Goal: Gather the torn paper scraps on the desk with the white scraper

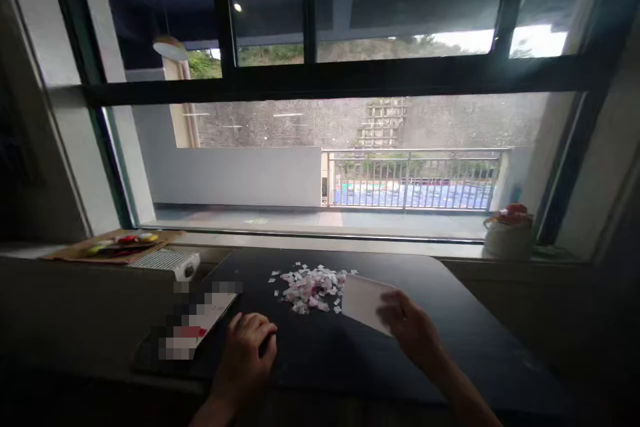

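- See paper-scrap heap on dark table
- Hold white card in right hand, clamped between thumb and fingers; see card just right of heap, close against its edge, can't tell if touching
- Have left hand on near-left side of heap, apart from it, with fingers loosely curled together; can't tell if closed on anything
- See partly pixelated white-and-red item left of heap
- See white container with reddish top on window sill, well right of heap

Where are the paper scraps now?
In the head view, the paper scraps lie centrally on the dark table, just left of the sheet in the right hand.
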The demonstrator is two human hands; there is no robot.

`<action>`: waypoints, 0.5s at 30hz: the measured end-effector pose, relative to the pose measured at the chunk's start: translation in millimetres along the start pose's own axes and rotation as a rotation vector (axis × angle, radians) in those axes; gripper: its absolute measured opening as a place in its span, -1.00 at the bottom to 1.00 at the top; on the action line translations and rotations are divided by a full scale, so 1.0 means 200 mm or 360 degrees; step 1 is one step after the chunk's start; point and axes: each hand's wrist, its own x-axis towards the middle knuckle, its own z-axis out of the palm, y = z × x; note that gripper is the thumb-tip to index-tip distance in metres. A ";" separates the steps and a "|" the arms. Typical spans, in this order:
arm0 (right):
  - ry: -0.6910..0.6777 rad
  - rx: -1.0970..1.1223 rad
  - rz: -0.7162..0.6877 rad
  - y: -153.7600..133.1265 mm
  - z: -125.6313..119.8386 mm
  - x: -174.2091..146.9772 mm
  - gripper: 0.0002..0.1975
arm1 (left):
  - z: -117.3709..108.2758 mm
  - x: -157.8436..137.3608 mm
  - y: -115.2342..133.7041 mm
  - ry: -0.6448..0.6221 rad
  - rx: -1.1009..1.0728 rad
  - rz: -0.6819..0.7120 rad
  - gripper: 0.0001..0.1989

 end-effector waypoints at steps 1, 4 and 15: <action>0.0033 -0.0003 0.0001 0.01 0.01 0.02 -0.69 | 0.00 0.00 0.01 0.0015 0.0011 0.0012 -0.81; 0.0068 0.0002 0.0011 0.03 0.03 0.06 -0.71 | 0.01 0.01 0.01 0.0055 0.0039 0.0042 -0.82; 0.0016 -0.0284 0.0077 0.00 -0.08 0.02 -0.78 | 0.01 0.01 0.02 0.0077 0.0041 0.0039 -0.84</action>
